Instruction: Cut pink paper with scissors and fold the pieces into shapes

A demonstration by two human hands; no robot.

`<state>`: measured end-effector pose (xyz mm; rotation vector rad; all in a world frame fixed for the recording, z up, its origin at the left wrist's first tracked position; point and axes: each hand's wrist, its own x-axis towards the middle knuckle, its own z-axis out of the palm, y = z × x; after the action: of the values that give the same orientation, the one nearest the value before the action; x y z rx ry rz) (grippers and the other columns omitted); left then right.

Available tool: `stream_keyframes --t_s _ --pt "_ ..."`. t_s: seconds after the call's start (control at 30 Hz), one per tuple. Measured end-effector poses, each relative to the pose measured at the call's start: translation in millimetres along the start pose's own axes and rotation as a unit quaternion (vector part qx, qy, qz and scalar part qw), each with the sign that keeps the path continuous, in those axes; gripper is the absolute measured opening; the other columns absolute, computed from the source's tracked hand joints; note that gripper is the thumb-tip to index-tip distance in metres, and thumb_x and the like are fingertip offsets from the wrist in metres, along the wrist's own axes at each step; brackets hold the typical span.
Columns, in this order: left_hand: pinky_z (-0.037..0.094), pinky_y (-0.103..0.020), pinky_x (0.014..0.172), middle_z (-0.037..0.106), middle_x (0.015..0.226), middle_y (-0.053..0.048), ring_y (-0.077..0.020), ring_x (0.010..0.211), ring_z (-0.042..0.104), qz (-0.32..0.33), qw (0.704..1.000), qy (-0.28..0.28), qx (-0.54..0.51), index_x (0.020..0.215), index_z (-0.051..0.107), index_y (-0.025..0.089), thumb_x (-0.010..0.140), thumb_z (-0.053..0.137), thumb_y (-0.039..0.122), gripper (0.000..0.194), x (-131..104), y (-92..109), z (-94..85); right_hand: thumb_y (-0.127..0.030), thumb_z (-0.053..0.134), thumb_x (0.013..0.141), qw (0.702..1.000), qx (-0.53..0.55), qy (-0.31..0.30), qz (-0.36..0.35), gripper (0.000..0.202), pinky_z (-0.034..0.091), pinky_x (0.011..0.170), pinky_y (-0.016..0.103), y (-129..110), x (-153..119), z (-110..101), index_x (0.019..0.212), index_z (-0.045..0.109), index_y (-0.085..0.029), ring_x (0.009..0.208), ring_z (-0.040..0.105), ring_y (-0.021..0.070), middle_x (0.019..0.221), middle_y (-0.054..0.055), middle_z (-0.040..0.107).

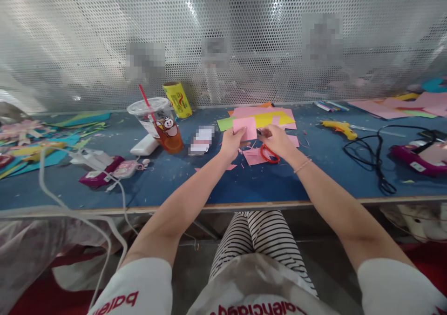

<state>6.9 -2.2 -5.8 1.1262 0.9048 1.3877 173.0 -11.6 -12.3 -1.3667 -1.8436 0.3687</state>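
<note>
My left hand (232,143) pinches a small pink paper piece (245,127), with the thumb on top of it. Just to the right of that paper, my right hand (277,139) is closed, and a dark tip shows at its fingertips. Red-handled scissors (270,155) show their loops below this hand, which seems to grip them farther up; the fingers hide most of the blades. Pink scraps (252,157) lie under the scissors. Behind both hands is a stack of pink, yellow and green paper sheets (267,118).
Left of my hands are a phone (201,140), a drink cup (169,131) with a red straw, a yellow roll (179,101) and a white power bank (144,145). To the right are a yellow glue gun (339,129) and a black cable (375,154). A perforated metal panel (258,45) stands behind.
</note>
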Motion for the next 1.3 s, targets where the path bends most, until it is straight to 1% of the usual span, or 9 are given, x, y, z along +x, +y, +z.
stream_keyframes --t_s 0.1,0.17,0.27,0.37,0.53,0.77,0.9,1.1,1.3 --pt "0.054 -0.025 0.054 0.067 0.089 -0.006 -0.0119 0.066 0.06 0.029 0.997 0.04 0.053 0.095 0.063 0.014 0.073 0.061 0.026 0.025 5 1 -5.0 -0.031 0.055 0.076 0.967 -0.232 -0.09 0.048 0.028 0.044 0.084 0.039 4 -6 -2 0.093 0.059 -0.009 0.097 0.059 0.0294 0.099 0.021 0.062" --pt "0.054 -0.024 0.057 0.067 0.094 -0.006 -0.0126 0.071 0.062 0.039 0.996 0.049 0.059 0.098 0.063 0.016 0.073 0.06 0.023 0.026 8 1 -8.1 -0.03 0.05 0.079 0.944 -0.292 -0.137 0.075 0.033 0.045 0.082 0.038 5 -9 -2 0.1 0.058 -0.005 0.096 0.059 0.032 0.102 0.025 0.061" --pt "0.056 -0.025 0.065 0.065 0.104 -0.004 -0.0124 0.08 0.062 0.052 0.997 0.03 0.039 0.103 0.062 0.02 0.073 0.056 0.017 0.03 11 2 -10.6 -0.029 0.043 0.081 0.932 -0.32 -0.148 0.083 0.039 0.044 0.082 0.039 5 -11 1 0.107 0.055 -0.002 0.097 0.058 0.0336 0.105 0.027 0.059" --pt "0.056 -0.026 0.069 0.064 0.106 -0.002 -0.0096 0.078 0.061 0.051 0.998 0.007 0.027 0.1 0.064 0.021 0.073 0.054 0.013 0.03 11 2 -10.4 -0.035 0.042 0.081 0.928 -0.345 -0.111 0.089 0.045 0.042 0.086 0.046 5 -12 3 0.112 0.052 -0.004 0.109 0.049 0.0389 0.115 0.026 0.052" --pt "0.054 -0.03 0.08 0.065 0.094 -0.002 -0.0071 0.071 0.06 0.039 0.998 -0.024 0.032 0.082 0.067 0.015 0.064 0.052 0.004 0.026 10 1 -6.0 -0.04 0.045 0.079 0.923 -0.344 -0.132 0.113 0.051 0.041 0.087 0.046 5 -10 -1 0.115 0.049 -0.003 0.108 0.05 0.0387 0.113 0.027 0.052" --pt "0.052 -0.03 0.08 0.064 0.106 -0.004 -0.0098 0.078 0.061 0.052 0.996 -0.071 0.025 0.09 0.066 0.016 0.064 0.055 0.011 0.029 6 1 -4.8 -0.04 0.052 0.075 0.938 -0.285 -0.122 0.155 0.05 0.046 0.07 0.034 10 -5 -4 0.107 0.051 -0.002 0.092 0.062 0.0327 0.097 0.025 0.063" --pt "0.053 -0.028 0.075 0.062 0.111 -0.006 -0.0125 0.085 0.06 0.077 0.992 -0.037 0.091 0.094 0.064 0.016 0.069 0.058 0.02 0.026 3 7 -5.8 -0.04 0.052 0.075 0.94 -0.274 -0.116 0.169 0.056 0.045 0.065 0.034 13 -4 -3 0.113 0.045 0.001 0.088 0.064 0.0331 0.095 0.025 0.064" --pt "0.053 -0.028 0.073 0.06 0.111 -0.008 -0.0123 0.085 0.062 0.079 0.99 0.015 0.118 0.113 0.048 0.019 0.065 0.059 0.009 0.05 6 13 -7.4 -0.039 0.052 0.075 0.939 -0.258 -0.131 0.187 0.06 0.045 0.065 0.036 5 -6 -11 0.117 0.039 0.001 0.09 0.063 0.0345 0.097 0.025 0.065" --pt "0.05 -0.029 0.086 0.062 0.108 -0.006 -0.0114 0.092 0.062 0.039 0.999 -0.029 0.01 0.097 0.053 0.016 0.074 0.051 0.007 0.024 12 9 -6.8 -0.042 0.048 0.078 0.938 -0.274 -0.156 0.144 0.05 0.044 0.064 0.034 4 -7 -19 0.109 0.047 -0.003 0.09 0.064 0.0347 0.099 0.026 0.065"
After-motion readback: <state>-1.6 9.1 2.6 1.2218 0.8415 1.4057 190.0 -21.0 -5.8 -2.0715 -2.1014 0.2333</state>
